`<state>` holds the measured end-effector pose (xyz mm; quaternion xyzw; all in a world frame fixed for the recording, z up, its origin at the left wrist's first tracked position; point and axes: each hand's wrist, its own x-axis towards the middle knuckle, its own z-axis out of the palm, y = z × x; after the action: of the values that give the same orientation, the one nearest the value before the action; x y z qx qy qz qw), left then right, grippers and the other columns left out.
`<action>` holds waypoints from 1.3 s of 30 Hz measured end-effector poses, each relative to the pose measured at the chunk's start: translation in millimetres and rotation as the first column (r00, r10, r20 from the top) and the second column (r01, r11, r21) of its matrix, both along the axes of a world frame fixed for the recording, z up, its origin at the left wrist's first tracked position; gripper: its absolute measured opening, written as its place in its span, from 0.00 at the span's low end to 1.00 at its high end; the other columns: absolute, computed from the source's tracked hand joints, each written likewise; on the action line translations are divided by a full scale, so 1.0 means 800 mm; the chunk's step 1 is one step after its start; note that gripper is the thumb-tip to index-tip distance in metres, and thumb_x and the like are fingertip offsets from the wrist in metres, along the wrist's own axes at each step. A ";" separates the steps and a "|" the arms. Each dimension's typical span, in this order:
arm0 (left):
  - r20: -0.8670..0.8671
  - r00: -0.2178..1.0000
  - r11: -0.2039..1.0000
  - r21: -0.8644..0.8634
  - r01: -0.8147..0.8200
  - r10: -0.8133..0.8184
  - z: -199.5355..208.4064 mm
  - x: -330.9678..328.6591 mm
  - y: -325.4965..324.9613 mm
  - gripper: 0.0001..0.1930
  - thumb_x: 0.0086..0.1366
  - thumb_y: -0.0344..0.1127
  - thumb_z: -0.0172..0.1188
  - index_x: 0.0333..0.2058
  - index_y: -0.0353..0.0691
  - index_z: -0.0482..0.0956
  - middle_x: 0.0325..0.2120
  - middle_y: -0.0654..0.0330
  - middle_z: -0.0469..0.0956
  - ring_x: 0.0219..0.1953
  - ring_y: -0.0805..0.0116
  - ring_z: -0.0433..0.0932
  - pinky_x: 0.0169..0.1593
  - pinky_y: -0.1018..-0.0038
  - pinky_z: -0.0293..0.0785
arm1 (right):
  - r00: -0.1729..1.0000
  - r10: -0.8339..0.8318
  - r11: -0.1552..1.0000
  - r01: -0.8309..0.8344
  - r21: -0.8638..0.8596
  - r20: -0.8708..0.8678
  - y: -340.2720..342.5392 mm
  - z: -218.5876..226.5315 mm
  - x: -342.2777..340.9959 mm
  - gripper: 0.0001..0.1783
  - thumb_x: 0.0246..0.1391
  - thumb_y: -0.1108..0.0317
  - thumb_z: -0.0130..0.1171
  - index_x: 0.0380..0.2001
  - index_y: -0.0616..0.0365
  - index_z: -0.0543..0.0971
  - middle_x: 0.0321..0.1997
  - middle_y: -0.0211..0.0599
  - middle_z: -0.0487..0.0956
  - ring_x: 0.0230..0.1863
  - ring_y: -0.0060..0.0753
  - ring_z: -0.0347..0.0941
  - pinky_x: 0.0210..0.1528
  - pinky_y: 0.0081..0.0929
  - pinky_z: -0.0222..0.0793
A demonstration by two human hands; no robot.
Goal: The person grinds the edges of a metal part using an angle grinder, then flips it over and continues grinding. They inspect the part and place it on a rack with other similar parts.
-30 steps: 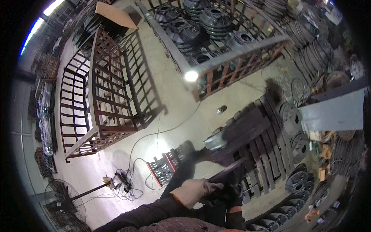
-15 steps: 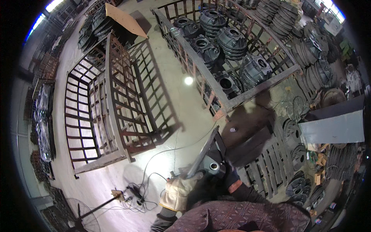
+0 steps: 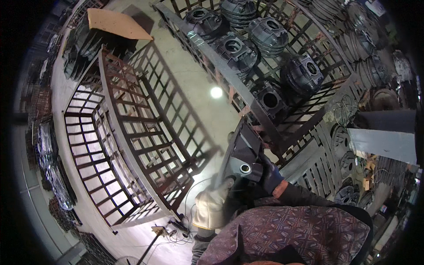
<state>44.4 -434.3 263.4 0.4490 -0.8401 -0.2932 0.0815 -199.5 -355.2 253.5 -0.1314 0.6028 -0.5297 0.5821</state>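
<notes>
A dark cast-metal housing (image 3: 246, 150) with a round bored hole on its near side is held up in front of my body, its rim tilted. My left hand (image 3: 213, 206), in a pale leather work glove, grips the housing's lower left edge. My right hand (image 3: 270, 177), in a dark blue glove with an orange cuff, holds its right side; the fingertips are partly hidden. Just beyond the housing stands a metal cage (image 3: 229, 84) with several similar black housings (image 3: 270, 100) inside.
On the left lies a barred metal cage (image 3: 132, 128), with a cardboard sheet (image 3: 115, 23) behind it. A slatted pallet (image 3: 309, 170) and round castings (image 3: 341, 140) sit to the right. A cable and a stand (image 3: 157, 231) are on the floor at the lower left.
The housing has moved up and forward in both hands, nearer the cage corner. My view has shifted toward the cage of castings, which appears closer.
</notes>
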 end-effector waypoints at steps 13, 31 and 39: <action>-0.277 0.801 0.777 0.220 0.590 -0.531 0.071 -0.205 -0.306 0.15 0.69 0.36 0.64 0.52 0.43 0.85 0.43 0.56 0.83 0.41 0.61 0.82 0.44 0.67 0.79 | 0.681 -0.400 0.914 0.342 -0.216 -0.613 -0.136 0.081 -0.059 0.37 0.65 0.57 0.68 0.70 0.61 0.67 0.67 0.47 0.76 0.64 0.43 0.76 0.69 0.40 0.70; -0.424 0.882 0.669 0.597 0.442 -0.204 0.074 -0.419 -0.416 0.22 0.68 0.38 0.66 0.56 0.31 0.81 0.53 0.58 0.82 0.52 0.64 0.80 0.59 0.65 0.77 | 0.347 -0.086 0.734 0.655 0.176 -0.934 -0.130 -0.039 -0.062 0.20 0.65 0.65 0.62 0.56 0.64 0.80 0.53 0.53 0.82 0.50 0.45 0.84 0.50 0.37 0.81; -0.219 0.975 0.734 0.654 0.181 -0.045 0.016 -0.486 -0.454 0.23 0.70 0.44 0.63 0.55 0.32 0.82 0.50 0.58 0.83 0.49 0.64 0.80 0.56 0.65 0.77 | 0.643 -0.580 0.668 0.727 0.159 -0.501 -0.112 -0.341 -0.167 0.24 0.68 0.72 0.59 0.66 0.61 0.74 0.64 0.42 0.79 0.58 0.34 0.79 0.65 0.33 0.74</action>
<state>-344.5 -797.7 275.9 0.3664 -0.6926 -0.6209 -0.0242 -332.9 -444.5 -19.7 0.0965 0.7989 -0.5513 0.2201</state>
